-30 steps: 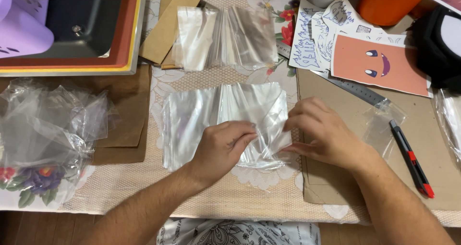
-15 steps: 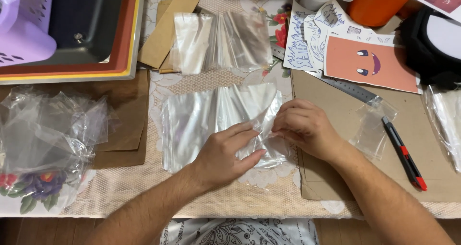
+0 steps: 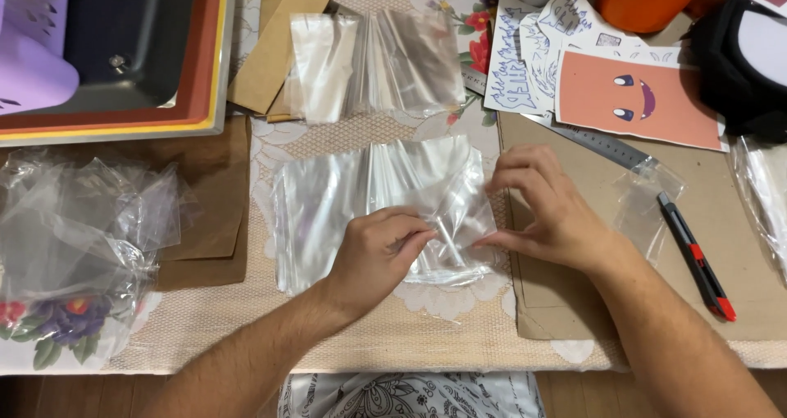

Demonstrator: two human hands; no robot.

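Fingers (image 3: 410,236) of the left hand (image 3: 377,258) and of the right hand (image 3: 545,209) pinch the lower right corner of the clear plastic bags (image 3: 377,205), a fanned stack lying flat on the table (image 3: 459,336) just left of the brown cardboard sheet (image 3: 738,254). These bags look thin, light, limp and slippery, likely to cling together, so an edge or corner seems the best hold. A red-and-black utility knife (image 3: 695,258) lies on that cardboard, right of the right hand.

Two stacks of clear bags (image 3: 377,197) (image 3: 373,61), one box cutter (image 3: 697,258), one metal ruler (image 3: 602,145)
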